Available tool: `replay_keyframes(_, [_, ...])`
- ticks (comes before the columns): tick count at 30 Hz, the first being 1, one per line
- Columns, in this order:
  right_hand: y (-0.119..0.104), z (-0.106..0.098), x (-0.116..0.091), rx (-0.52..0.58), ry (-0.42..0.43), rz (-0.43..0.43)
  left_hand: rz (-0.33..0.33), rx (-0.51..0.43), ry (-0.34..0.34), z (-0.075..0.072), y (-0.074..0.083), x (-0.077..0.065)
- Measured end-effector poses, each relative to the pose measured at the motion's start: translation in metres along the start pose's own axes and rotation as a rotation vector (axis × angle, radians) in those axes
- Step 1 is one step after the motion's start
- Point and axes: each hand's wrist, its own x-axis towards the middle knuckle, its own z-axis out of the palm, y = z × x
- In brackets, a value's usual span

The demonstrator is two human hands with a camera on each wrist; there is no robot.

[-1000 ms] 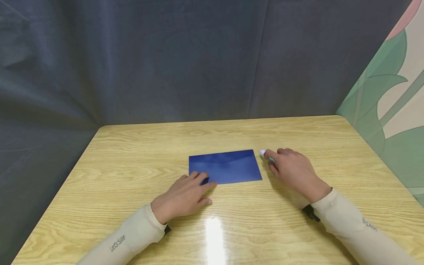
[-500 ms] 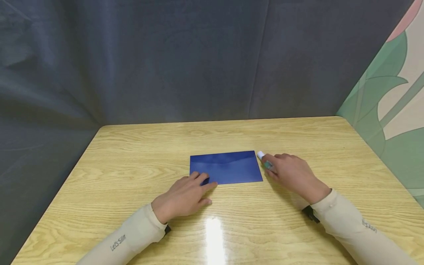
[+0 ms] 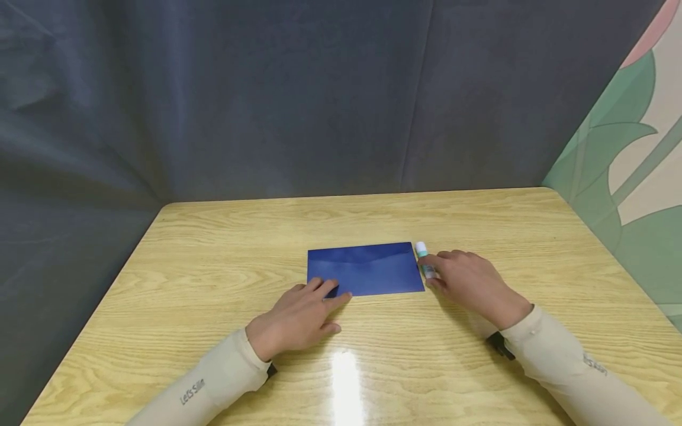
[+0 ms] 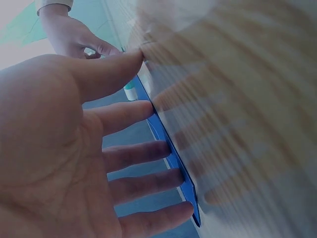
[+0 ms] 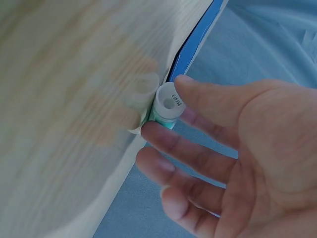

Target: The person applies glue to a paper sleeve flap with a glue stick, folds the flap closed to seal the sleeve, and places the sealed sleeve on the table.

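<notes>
A dark blue envelope [image 3: 375, 271] lies flat on the wooden table, its flap side up. My left hand [image 3: 299, 315] rests its spread, nearly straight fingers on the envelope's lower left corner and front edge. Just off the envelope's right edge lies a glue stick [image 3: 421, 248] with a white cap and green-white label. Around it curl the thumb and forefinger of my right hand [image 3: 473, 287], covering part of its body. In the right wrist view, the white base of the glue stick [image 5: 169, 101] touches the table between thumb and fingers; the other fingers are bent loosely beside it.
The light wood-grain table [image 3: 240, 236] reaches to a dark cloth backdrop [image 3: 288, 100] behind and at the left. A painted wall panel [image 3: 629, 171] with green leaf shapes stands along the right side.
My right hand has turned the glue stick and set it down alongside the envelope's right edge, nearly parallel to it. My left hand has stayed in place on the envelope.
</notes>
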Motion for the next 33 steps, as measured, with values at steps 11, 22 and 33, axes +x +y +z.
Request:
replay_keyframes(11, [-0.001,0.0019,0.0011,-0.002,-0.02,-0.019,-0.016,-0.045,-0.019,0.0008,-0.0028,-0.0032])
replay_keyframes(22, [-0.0019,0.0018,0.0002,-0.018,-0.043,-0.018,-0.018,-0.043,0.004,-0.0001,-0.0012,-0.0042])
replay_keyframes(33, [-0.0024,-0.001,-0.0007,-0.016,-0.082,0.013,-0.009,-0.029,0.028,-0.0003,-0.0025,-0.0033])
